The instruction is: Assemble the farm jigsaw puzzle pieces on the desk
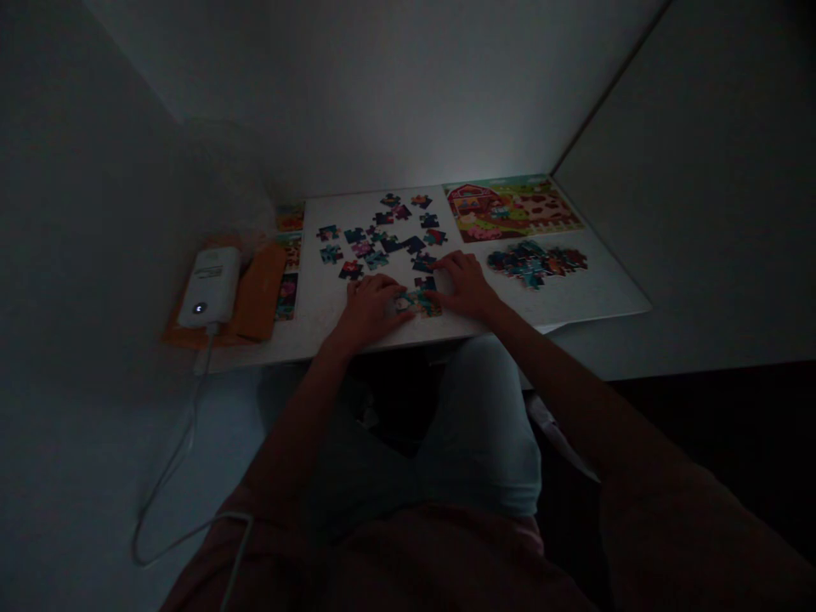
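Observation:
A small joined strip of jigsaw pieces (pixel 423 302) lies at the near edge of the white table, partly covered by my fingers. My left hand (pixel 370 313) rests at its left end, fingers stretched out and thumb along the strip. From the other side my right hand (pixel 468 285) reaches in, thumb at the strip and fingers spread near a dark puzzle piece (pixel 422 262). Neither hand visibly lifts a piece; the dim light hides the fingertip contact. Beyond my hands, several loose dark puzzle pieces (pixel 362 248) are scattered.
A heap of puzzle pieces (pixel 535 262) lies right of my hands, below a farm picture sheet (pixel 510 208). On the left, a white power bank (pixel 210 285) with a cable (pixel 195 416) sits on an orange packet (pixel 258 293). Walls (pixel 408 93) enclose the white table (pixel 605 293).

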`<state>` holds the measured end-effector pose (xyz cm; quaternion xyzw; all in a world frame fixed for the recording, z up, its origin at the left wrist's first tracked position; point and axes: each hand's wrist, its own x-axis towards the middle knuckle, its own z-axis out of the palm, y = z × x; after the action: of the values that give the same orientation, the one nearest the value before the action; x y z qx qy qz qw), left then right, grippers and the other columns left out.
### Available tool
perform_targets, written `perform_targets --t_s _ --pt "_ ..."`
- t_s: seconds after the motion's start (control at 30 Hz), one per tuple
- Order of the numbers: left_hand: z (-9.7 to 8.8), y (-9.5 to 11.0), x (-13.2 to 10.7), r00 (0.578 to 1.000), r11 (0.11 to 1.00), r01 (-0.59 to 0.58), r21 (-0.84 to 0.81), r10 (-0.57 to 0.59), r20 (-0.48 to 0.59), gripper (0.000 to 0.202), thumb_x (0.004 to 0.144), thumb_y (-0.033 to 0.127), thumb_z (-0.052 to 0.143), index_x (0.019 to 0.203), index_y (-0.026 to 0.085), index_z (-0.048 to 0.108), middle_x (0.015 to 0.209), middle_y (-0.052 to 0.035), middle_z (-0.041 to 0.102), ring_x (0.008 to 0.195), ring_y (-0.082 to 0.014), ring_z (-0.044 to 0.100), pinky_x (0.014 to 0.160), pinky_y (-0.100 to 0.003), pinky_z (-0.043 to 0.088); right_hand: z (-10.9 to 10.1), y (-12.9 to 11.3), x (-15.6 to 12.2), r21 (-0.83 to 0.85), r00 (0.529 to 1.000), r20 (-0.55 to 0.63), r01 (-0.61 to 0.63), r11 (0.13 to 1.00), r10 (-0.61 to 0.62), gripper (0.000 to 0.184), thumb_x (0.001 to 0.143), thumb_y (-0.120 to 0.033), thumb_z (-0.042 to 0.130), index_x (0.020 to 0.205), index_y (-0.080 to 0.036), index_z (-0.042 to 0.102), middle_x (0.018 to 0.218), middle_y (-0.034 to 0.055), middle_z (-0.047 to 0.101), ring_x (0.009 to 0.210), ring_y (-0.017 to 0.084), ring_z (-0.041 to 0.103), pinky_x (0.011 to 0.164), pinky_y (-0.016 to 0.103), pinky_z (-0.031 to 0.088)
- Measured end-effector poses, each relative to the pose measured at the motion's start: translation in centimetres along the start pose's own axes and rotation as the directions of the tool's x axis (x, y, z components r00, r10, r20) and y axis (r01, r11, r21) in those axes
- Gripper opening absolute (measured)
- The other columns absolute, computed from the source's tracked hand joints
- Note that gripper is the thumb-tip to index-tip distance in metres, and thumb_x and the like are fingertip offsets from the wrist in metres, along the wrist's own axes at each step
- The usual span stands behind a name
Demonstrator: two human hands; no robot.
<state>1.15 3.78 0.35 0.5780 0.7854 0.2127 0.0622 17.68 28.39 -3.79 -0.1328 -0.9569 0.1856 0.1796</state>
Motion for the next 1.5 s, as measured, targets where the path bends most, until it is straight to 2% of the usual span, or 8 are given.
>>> perform_targets --t_s 0.2,0.33,0.5,0.73,0.9,1.1,1.27,1.5 --pt "0.6 0.9 -1.2 1.0 0.999 -0.021 -0.039 0.021 -0.015 0.045 0.106 0.05 0.078 0.147 0.031 0.079 0.154 -0.0121 0.072 0.148 -0.0381 0.061 0.13 -0.059 0.031 -0.3 -0.2 0.0 0.003 1.0 0.008 0.006 1.0 -0.006 0.061 0.101 -0.061 0.076 0.149 -0.024 0.069 0.147 0.0191 0.064 0.14 0.045 0.055 0.125 0.067 0.044" --pt "0.9 1.6 -1.4 0.997 0.998 0.029 -0.05 -0.032 -0.07 0.044 0.11 0.05 0.073 0.151 0.034 0.078 0.152 -0.0112 0.073 0.146 -0.036 0.063 0.13 -0.057 0.031 -0.4 -0.4 -0.1 -0.003 1.0 0.008 0.005 1.0 -0.005 0.062 0.101 -0.066 0.078 0.147 -0.025 0.07 0.147 0.0189 0.064 0.141 0.045 0.055 0.124 0.067 0.046" --pt "1.7 2.4 -1.9 0.992 1.0 0.019 -0.022 -0.022 -0.122 0.035 0.112 0.05 0.072 0.142 0.037 0.083 0.149 -0.0093 0.076 0.143 -0.0348 0.064 0.129 -0.06 0.032 -0.3 -0.4 -0.1 -0.018 1.0 -0.013 0.011 1.0 -0.011 0.063 0.101 -0.068 0.078 0.145 -0.024 0.071 0.146 0.0191 0.065 0.138 0.044 0.057 0.123 0.067 0.048" --pt "1.8 2.9 -1.9 0.992 0.999 0.031 0.018 -0.028 -0.12 0.032 0.111 0.052 0.073 0.137 0.038 0.086 0.156 -0.0108 0.072 0.15 -0.0384 0.059 0.128 -0.064 0.034 -0.3 -0.4 -0.1 -0.021 1.0 -0.009 0.012 1.0 -0.012 0.063 0.1 -0.068 0.078 0.146 -0.026 0.072 0.145 0.0182 0.065 0.138 0.044 0.057 0.124 0.067 0.047" --pt "0.1 0.5 -2.6 0.989 0.996 0.084 -0.024 -0.086 -0.12 0.05 0.107 0.051 0.078 0.154 0.034 0.075 0.162 -0.0121 0.07 0.153 -0.0378 0.058 0.13 -0.061 0.034 -0.3 -0.2 -0.1 -0.001 1.0 -0.006 0.027 1.0 -0.027 0.061 0.1 -0.067 0.077 0.148 -0.029 0.071 0.147 0.0174 0.064 0.138 0.044 0.058 0.125 0.067 0.046" --pt "-1.7 -4.4 -4.9 0.977 0.987 0.16 -0.032 -0.163 -0.138 0.055 0.1 0.05 0.083 0.151 0.028 0.076 0.161 -0.0161 0.068 0.152 -0.0392 0.06 0.125 -0.059 0.043 -0.7 -0.5 -0.3 -0.007 0.998 0.005 0.065 0.998 -0.065 0.057 0.106 -0.069 0.072 0.148 -0.031 0.076 0.144 0.0166 0.065 0.135 0.041 0.06 0.124 0.065 0.048" --pt "-1.7 -4.3 -5.4 0.979 0.989 0.146 -0.033 -0.149 -0.137 0.043 0.103 0.05 0.081 0.141 0.032 0.081 0.155 -0.0127 0.072 0.151 -0.0372 0.06 0.127 -0.059 0.043 -1.1 -1.1 -0.6 -0.043 0.993 0.061 0.101 0.994 -0.099 0.056 0.105 -0.074 0.074 0.148 -0.04 0.081 0.149 0.0143 0.062 0.135 0.04 0.059 0.125 0.068 0.044" --pt "-1.7 -4.2 -5.5 0.983 0.991 0.118 -0.055 -0.124 -0.133 0.032 0.101 0.044 0.085 0.132 0.034 0.084 0.153 -0.0095 0.074 0.15 -0.0366 0.061 0.128 -0.06 0.043 -1.2 -1.6 -0.6 -0.036 0.997 0.034 0.074 0.997 -0.073 0.05 0.108 -0.07 0.071 0.145 -0.04 0.084 0.146 0.0149 0.063 0.134 0.04 0.06 0.123 0.069 0.044"
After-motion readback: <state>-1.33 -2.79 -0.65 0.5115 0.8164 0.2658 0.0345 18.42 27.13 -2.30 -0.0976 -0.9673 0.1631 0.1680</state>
